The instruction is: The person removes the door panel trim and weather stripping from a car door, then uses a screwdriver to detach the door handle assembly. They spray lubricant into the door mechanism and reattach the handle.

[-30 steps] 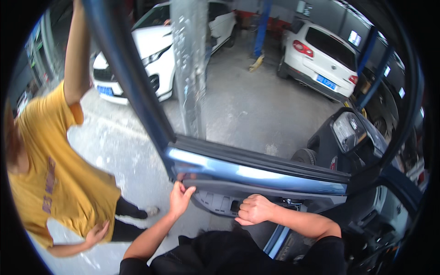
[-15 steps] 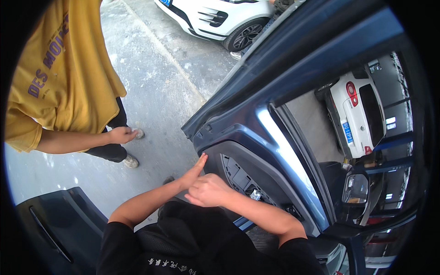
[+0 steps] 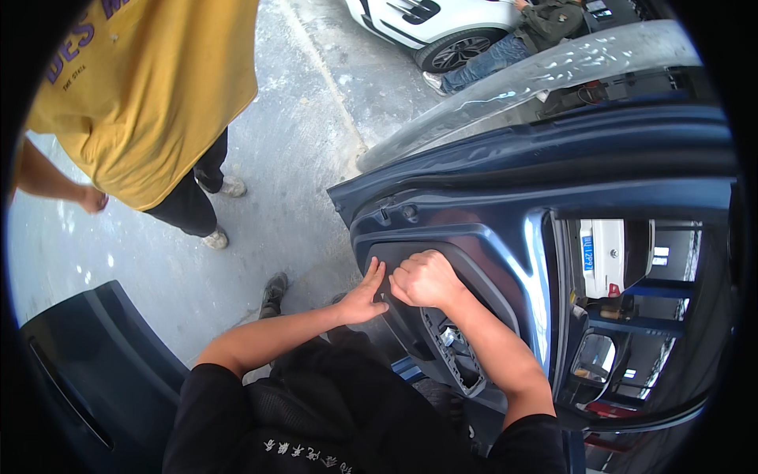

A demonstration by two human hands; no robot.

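A dark grey inner door panel (image 3: 407,328) sits on the opened blue car door (image 3: 474,189). Against the panel's edge nearest the floor side lies my left hand (image 3: 365,296), its fingers straight and spread and nothing in its grip. Just to the right, my right hand (image 3: 426,280) is curled into a fist at the panel's upper part, with no object showing in it. Below that fist, the panel has a long opening (image 3: 452,347) with a ribbed frame and small parts inside, partly covered by my right forearm.
A person in a yellow shirt (image 3: 174,103) stands at the left. A dark detached-looking car panel (image 3: 103,363) is at the lower left. Behind the door are a pale curved bar (image 3: 505,95), a white car (image 3: 458,24) and another person in jeans (image 3: 489,63). A side mirror (image 3: 594,357) is at the right.
My right fist has gone from over my left wrist to the door panel. The view has turned, bringing the pale bar into sight. The person in yellow has lowered an arm.
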